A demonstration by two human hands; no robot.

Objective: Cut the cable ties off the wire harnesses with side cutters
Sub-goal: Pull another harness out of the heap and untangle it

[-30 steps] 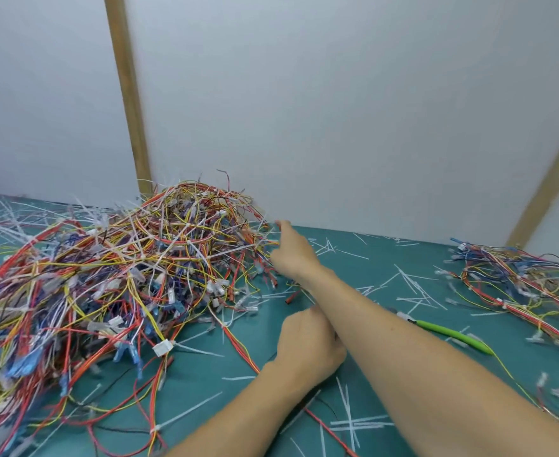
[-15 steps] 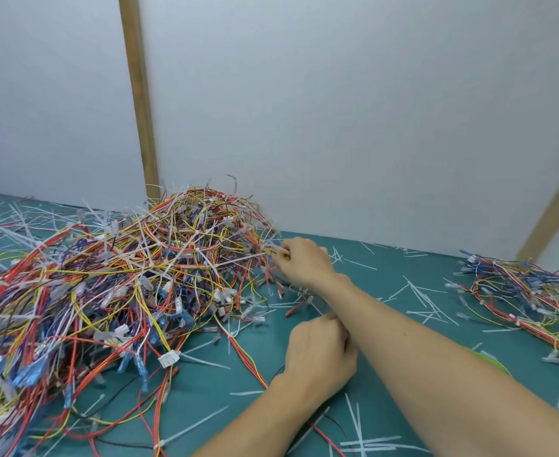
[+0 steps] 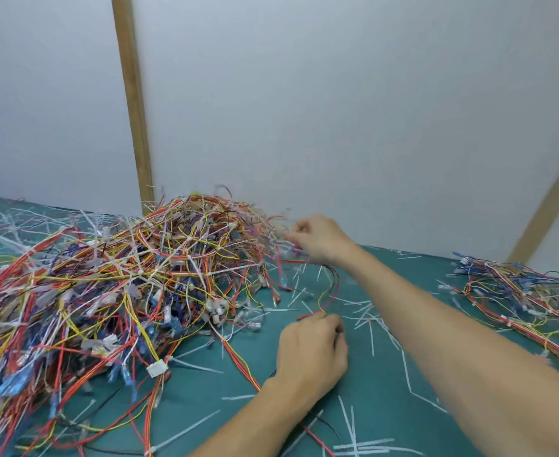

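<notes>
Progress is judged partial — cut tie ends (image 3: 372, 336) litter the mat (image 3: 205, 384), a large tangled pile (image 3: 123, 291) is left, and wires are pinched by right hand (image 3: 321, 239) and left hand (image 3: 311, 351).

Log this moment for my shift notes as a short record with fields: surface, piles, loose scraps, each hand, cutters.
surface: teal mat against a white wall
big pile: tangled wire harnesses, many white ties still on, left of the hands
small pile: harnesses at the right edge
scraps: cut tie pieces scattered over the mat
right hand: reaches across to the big pile's far edge, fingers pinching wires
left hand: curled round a thin red and yellow wire strand
cutters: none visible now
</notes>
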